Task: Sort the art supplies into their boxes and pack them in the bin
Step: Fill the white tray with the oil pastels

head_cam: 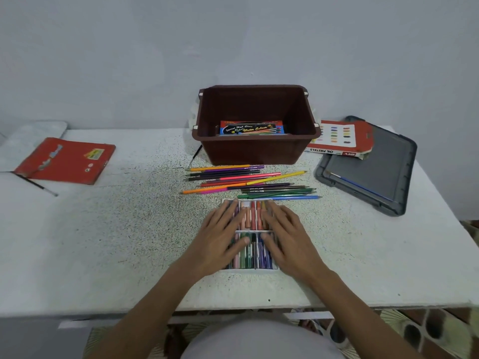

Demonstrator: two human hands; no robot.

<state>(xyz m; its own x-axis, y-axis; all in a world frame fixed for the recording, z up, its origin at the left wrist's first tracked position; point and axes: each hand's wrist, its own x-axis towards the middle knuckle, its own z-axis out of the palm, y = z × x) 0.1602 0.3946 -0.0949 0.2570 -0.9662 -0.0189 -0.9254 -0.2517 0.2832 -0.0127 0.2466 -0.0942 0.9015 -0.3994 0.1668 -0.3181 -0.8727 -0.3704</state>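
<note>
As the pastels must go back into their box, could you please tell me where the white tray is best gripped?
Probably by its two long side walls, one hand from each side, kept level. The white tray is shallow and open-topped, with pastels in two rows; the left hand and right hand lie flat on them.

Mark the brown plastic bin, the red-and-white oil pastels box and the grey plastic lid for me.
brown plastic bin (pixel 255 151): head view, front outer wall.
red-and-white oil pastels box (pixel 337 137): head view, white colour-chart face.
grey plastic lid (pixel 383 161): head view, flat middle panel.
</note>
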